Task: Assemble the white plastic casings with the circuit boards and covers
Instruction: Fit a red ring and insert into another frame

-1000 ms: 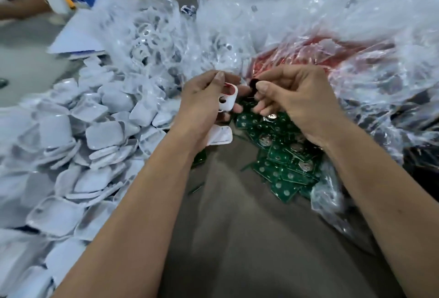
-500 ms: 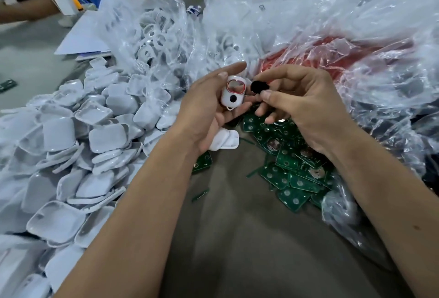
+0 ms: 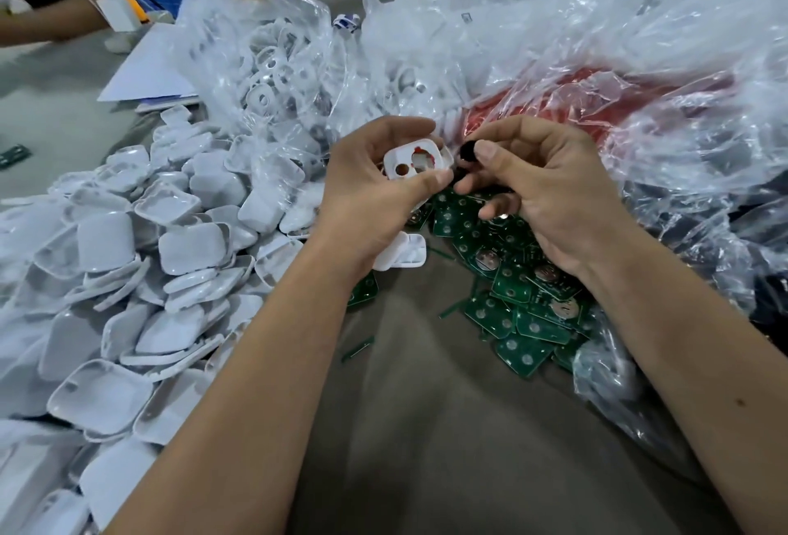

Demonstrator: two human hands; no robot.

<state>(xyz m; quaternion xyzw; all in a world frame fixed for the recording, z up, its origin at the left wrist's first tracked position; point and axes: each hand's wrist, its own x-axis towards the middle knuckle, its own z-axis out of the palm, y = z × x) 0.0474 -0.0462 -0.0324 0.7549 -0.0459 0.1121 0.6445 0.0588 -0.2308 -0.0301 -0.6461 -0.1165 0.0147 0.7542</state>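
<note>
Your left hand (image 3: pixel 375 189) grips a white plastic casing (image 3: pixel 417 159) between thumb and fingers, its two holes facing you. Just beside it, your right hand (image 3: pixel 550 197) pinches a small black button (image 3: pixel 468 151). Green circuit boards (image 3: pixel 524 304) lie below your right hand.

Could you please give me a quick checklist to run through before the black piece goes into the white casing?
1. White casing gripped in the left hand: ok.
2. Casing's holes face up and are unobstructed: ok.
3. Small black part pinched by the right hand: ok.
4. Black part lined up over a hole: not ok, it sits just beside the casing's right edge.
5. Black part's orientation: cannot tell, fingertips hide most of it.
6. Green circuit boards within reach under the right hand: ok.
</note>
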